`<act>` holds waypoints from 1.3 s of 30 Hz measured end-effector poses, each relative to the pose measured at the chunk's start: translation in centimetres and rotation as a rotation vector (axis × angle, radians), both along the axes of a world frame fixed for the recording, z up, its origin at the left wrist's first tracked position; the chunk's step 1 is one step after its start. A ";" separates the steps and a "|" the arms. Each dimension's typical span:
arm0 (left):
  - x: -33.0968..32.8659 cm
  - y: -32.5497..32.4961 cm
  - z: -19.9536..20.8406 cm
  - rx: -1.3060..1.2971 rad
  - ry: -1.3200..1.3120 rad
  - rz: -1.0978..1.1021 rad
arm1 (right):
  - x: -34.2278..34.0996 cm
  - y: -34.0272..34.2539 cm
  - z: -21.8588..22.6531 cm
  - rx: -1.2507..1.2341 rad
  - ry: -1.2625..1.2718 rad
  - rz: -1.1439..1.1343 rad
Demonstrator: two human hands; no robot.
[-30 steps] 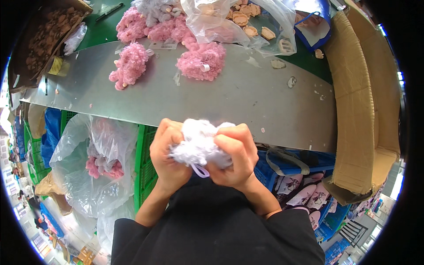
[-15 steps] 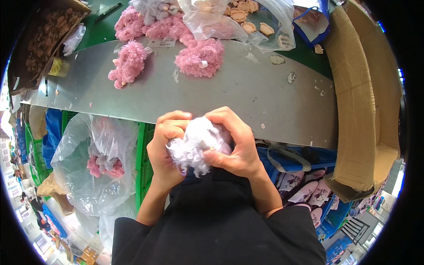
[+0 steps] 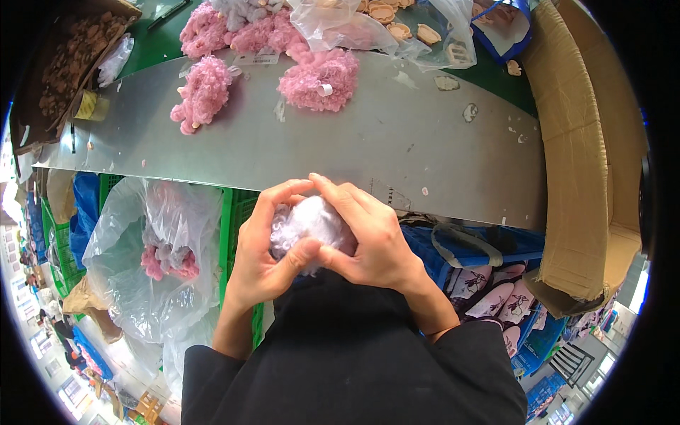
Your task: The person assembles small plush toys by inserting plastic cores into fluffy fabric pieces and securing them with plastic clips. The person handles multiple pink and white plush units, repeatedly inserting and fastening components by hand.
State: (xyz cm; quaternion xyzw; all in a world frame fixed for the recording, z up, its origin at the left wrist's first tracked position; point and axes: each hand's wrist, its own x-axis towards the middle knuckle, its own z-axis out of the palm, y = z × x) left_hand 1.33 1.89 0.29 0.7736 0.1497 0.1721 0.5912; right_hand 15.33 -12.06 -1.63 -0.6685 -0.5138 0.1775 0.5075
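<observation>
Looks like a workshop or small factory floor, judging by stock in bulk. Noted in support: metal worktop, scuffed, with stuck scraps; curly pink plush pieces along its far side; clear bag with beige moulded parts beyond; open carton of brown pieces at far left; taller cardboard box at right. Below bench level: green crate beside plastic bag of more plush; pink printed pieces at right. Consistent with pale curly plush piece held near worktop edge.
</observation>
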 end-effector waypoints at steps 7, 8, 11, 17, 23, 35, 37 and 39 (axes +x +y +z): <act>0.4 -1.1 -0.4 -0.328 -0.046 0.064 | 0.3 -0.9 -0.1 0.071 0.000 -0.012; 0.5 -1.1 -0.4 -0.357 -0.049 0.055 | 0.4 -1.0 -0.3 0.088 0.002 -0.013; 0.7 -1.9 -0.4 -0.460 -0.056 0.028 | 0.9 -1.4 -0.9 0.146 -0.016 0.000; 0.8 -2.5 -1.3 -0.561 0.066 -0.010 | 1.0 -0.5 -0.3 0.304 -0.218 -0.049; 2.0 -1.4 -0.1 -0.890 -0.046 -0.089 | 2.7 -0.7 0.6 0.307 -0.317 -0.049; 4.0 -2.9 -1.7 -0.691 -0.092 0.110 | 8.1 -1.3 0.0 0.281 -0.466 -0.174; 3.7 -2.6 -1.7 -0.638 -0.135 0.186 | 12.3 -1.5 0.8 0.191 -0.369 -0.468; 3.4 -2.3 -2.0 -0.618 -0.157 0.218 | 17.9 -1.9 0.8 0.040 -0.318 -0.786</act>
